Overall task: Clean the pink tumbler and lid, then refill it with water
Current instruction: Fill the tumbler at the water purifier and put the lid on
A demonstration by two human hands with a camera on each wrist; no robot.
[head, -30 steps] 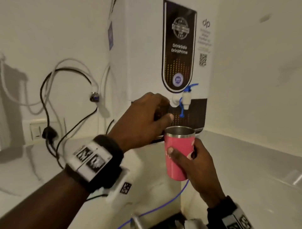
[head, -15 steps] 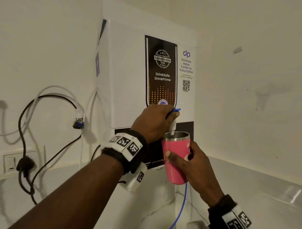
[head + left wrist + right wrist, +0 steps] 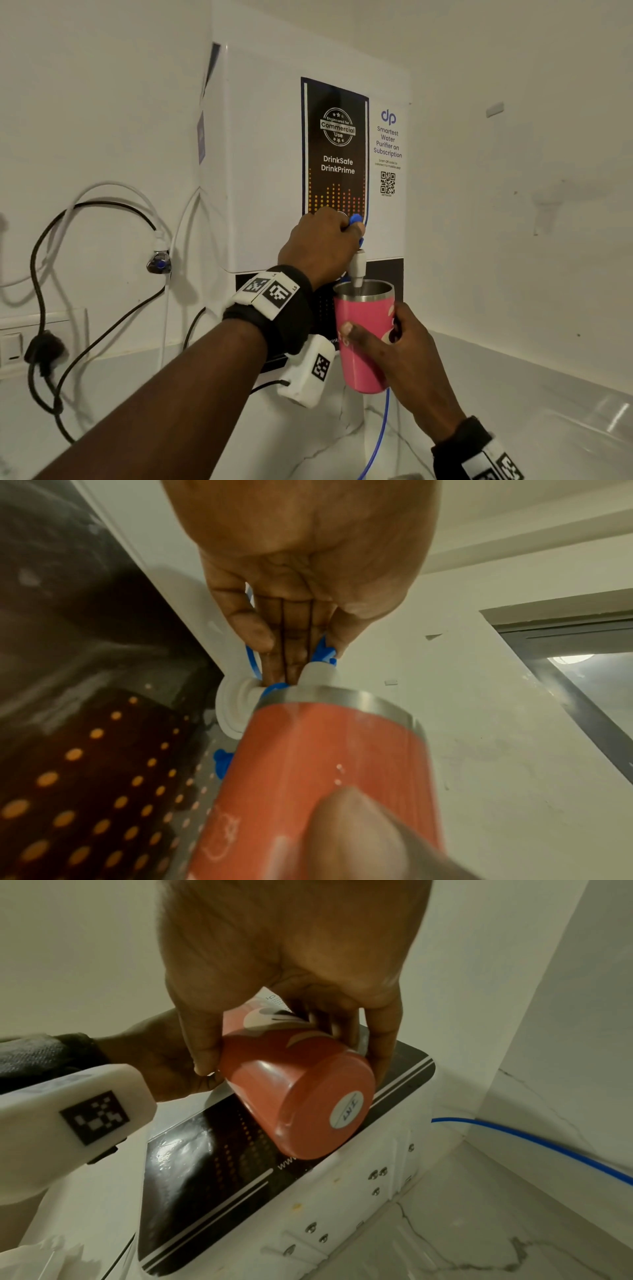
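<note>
Refill stage was reached. The pink tumbler [image 3: 364,337] was held upright, off the counter, directly under the white spout [image 3: 357,270] of the wall-mounted water purifier [image 3: 270,154], with the spout tip dipped just inside the steel rim. The right hand [image 3: 407,359] was wrapped around the tumbler body, thumb on the near side and fingers on the far side; in the right wrist view the base was seen clear of any support. The left hand [image 3: 320,245] was closed over the blue tap lever [image 3: 355,219], fingers curled around it in the left wrist view.

Whether water was flowing could not be told: no stream was resolved and the tumbler's inside was mostly hidden from the head view.

Cleaning was judged done, since an open, lidless tumbler was presented to the spout. The lid was not in any view. Left to do, as judged: fill to level, release the lever, fit the lid.

A blue tube [image 3: 378,442] was seen running down below the tumbler, apart from it.
</note>
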